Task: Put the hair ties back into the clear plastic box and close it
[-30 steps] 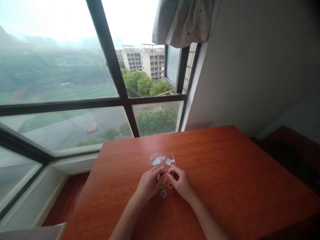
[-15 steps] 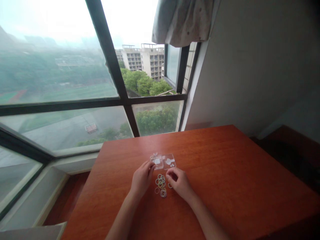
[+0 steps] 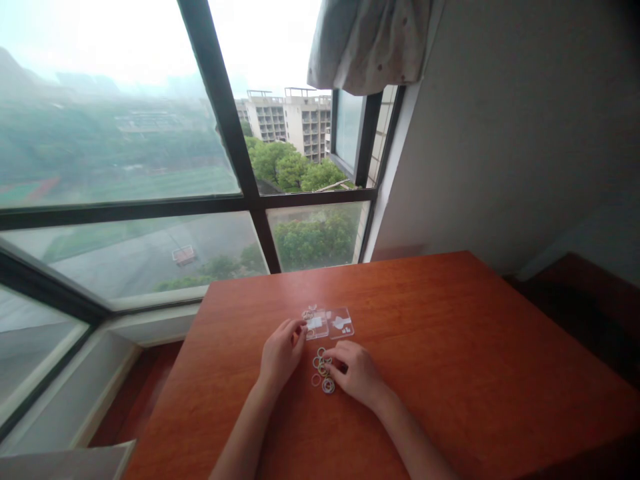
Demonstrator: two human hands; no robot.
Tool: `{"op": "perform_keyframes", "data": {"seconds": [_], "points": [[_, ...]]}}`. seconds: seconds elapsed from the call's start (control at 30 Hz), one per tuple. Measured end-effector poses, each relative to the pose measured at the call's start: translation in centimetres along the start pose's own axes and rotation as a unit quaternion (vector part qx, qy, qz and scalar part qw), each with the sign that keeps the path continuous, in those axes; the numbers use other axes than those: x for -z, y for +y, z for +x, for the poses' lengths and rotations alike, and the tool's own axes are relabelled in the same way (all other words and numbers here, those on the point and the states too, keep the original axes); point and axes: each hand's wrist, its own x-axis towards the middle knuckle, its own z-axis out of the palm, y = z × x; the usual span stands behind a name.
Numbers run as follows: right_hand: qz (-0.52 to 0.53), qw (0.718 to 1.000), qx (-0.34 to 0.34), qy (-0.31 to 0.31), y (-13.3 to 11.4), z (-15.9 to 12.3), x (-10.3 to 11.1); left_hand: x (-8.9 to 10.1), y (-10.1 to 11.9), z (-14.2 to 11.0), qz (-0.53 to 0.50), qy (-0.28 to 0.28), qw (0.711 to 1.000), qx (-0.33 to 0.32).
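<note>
Several small pastel rings (image 3: 321,352), which look like thin elastic hair ties, lie in a loose pile on the table. My right hand (image 3: 357,373) hovers over the pile's right side, thumb and forefinger apart around some rings, partly hiding them. Behind the pile lies an opened clear plastic box (image 3: 323,332), its flat lid half (image 3: 342,323) to the right with white patches on it. Some rings (image 3: 309,315) are in or at the box's left part. At its left edge, my left hand (image 3: 281,350) has curled fingers, thumb slightly apart, with nothing visible between them.
The reddish-brown wooden table (image 3: 425,320) stands against a large window with a dark frame (image 3: 250,200). A grey wall (image 3: 500,133) rises on the right, and a curtain (image 3: 370,47) hangs at the top. The table's left edge drops to a lower floor area (image 3: 135,393).
My right hand has moved left over the ring pile, covering its right side. My left fingers have drawn slightly back from the box, and a ring shows in it beside them.
</note>
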Motion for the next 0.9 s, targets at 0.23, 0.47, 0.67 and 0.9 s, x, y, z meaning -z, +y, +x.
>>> {"op": "perform_keyframes", "data": {"seconds": [0.23,0.47,0.67,0.9], "points": [[-0.013,1.000,0.004,0.003,0.1,-0.1,-0.3,-0.1,-0.5,-0.1,-0.031,0.006,0.999,0.019],[0.109,0.992,-0.033,0.052,0.4,0.1,0.2,0.3,0.3,-0.3,-0.034,-0.024,0.999,0.000],[0.198,0.972,-0.074,0.098,0.8,0.2,0.4,0.0,2.3,-0.7,-0.044,-0.123,0.987,-0.090],[0.220,0.965,-0.094,0.103,0.7,0.3,0.7,-0.5,3.0,-1.0,-0.044,-0.158,0.981,-0.104]]}}
